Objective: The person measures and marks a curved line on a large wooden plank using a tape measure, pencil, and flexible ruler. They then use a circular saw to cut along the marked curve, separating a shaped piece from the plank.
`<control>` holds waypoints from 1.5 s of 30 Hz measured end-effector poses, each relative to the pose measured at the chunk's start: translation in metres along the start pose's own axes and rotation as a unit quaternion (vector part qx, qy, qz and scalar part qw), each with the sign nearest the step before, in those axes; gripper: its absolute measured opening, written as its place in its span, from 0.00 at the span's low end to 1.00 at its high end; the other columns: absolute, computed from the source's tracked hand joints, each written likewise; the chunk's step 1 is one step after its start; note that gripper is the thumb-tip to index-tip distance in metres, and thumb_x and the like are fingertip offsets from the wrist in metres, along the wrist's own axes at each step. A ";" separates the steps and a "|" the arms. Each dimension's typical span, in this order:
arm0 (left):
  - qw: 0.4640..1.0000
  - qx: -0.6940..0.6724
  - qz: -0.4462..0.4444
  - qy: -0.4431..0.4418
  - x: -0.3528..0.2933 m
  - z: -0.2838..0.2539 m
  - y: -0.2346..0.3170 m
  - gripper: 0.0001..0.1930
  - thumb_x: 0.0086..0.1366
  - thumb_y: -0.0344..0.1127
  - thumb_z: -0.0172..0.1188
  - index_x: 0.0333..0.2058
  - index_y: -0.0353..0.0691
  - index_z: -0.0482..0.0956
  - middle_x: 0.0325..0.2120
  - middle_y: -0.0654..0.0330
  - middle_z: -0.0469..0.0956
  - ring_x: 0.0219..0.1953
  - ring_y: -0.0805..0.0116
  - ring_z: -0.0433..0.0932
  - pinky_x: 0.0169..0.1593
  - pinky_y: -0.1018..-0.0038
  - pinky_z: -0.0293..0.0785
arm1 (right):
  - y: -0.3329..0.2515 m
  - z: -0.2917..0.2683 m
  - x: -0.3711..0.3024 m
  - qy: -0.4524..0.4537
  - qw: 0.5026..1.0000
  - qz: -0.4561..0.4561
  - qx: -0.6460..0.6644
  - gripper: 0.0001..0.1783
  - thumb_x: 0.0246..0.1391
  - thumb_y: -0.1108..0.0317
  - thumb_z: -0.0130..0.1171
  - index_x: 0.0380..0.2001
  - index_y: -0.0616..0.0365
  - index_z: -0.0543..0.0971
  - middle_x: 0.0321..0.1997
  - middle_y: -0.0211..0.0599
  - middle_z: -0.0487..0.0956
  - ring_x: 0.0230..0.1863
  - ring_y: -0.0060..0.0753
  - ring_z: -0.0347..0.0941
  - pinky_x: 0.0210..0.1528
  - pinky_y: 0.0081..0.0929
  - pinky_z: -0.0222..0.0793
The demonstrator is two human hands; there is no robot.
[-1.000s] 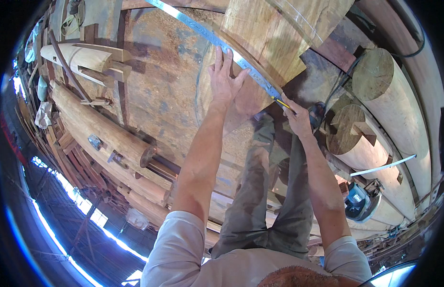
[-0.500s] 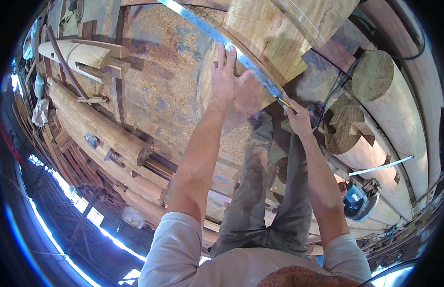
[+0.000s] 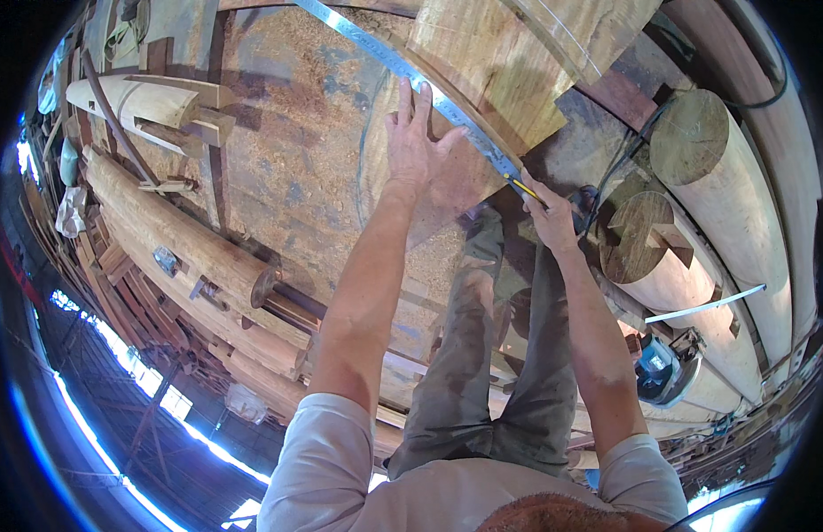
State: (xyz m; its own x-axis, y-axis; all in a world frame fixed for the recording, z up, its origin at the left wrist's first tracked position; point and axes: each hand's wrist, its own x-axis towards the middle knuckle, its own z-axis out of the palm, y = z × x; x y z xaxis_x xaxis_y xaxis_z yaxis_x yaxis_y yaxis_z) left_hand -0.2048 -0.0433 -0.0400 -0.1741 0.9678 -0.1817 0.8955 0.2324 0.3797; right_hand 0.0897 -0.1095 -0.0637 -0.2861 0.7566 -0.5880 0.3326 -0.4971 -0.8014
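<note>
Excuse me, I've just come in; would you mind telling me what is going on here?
A person is working with a long metal ruler over a pale wooden board. The left hand is spread, its fingertips on the ruler. The right hand, at the ruler's near end, holds a thin yellow and dark tool, perhaps a pencil. Large logs lie to the right, with a blue power tool near them.

From your head, the left fisheye camera faces steeply down, your pale short-sleeved shirt (image 3: 420,492) close below, your bare left hand (image 3: 411,152) and bare right hand (image 3: 552,220) farther off.
</note>
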 end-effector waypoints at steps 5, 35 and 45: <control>1.000 0.016 -0.009 -0.008 0.000 -0.002 0.002 0.54 0.54 0.61 0.78 0.73 0.38 0.67 0.78 0.39 0.55 0.61 0.40 0.72 0.64 0.52 0.67 | 0.001 0.001 0.001 0.001 1.000 -0.017 0.011 0.31 0.64 0.82 0.61 0.69 0.50 0.78 0.55 0.35 0.88 0.34 0.19 0.74 0.43 0.25 0.76; 0.961 0.195 -0.086 -0.174 0.009 -0.027 0.063 0.75 0.48 0.77 0.74 0.79 0.34 0.43 0.80 0.46 0.43 0.75 0.39 0.57 0.65 0.31 0.69 | -0.001 -0.010 0.002 0.033 0.994 -0.057 -0.083 0.23 0.63 0.74 0.65 0.61 0.49 0.84 0.47 0.46 0.87 0.42 0.44 0.82 0.51 0.36 0.77; 0.949 0.244 -0.084 -0.181 0.005 -0.022 0.054 0.73 0.53 0.78 0.69 0.79 0.34 0.40 0.81 0.44 0.39 0.81 0.39 0.41 0.68 0.27 0.66 | -0.103 -0.009 0.067 0.134 0.987 -0.086 -0.001 0.13 0.70 0.64 0.63 0.50 0.61 0.85 0.47 0.42 0.86 0.49 0.29 0.84 0.51 0.27 0.79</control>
State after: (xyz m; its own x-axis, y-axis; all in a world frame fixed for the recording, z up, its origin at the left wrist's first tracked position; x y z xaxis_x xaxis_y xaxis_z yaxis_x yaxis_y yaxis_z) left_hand -0.1666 -0.0241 -0.0008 -0.2578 0.8046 -0.5350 0.9661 0.2221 -0.1315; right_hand 0.0444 -0.0037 -0.0198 -0.0905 0.9155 -0.3921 0.3020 -0.3499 -0.8868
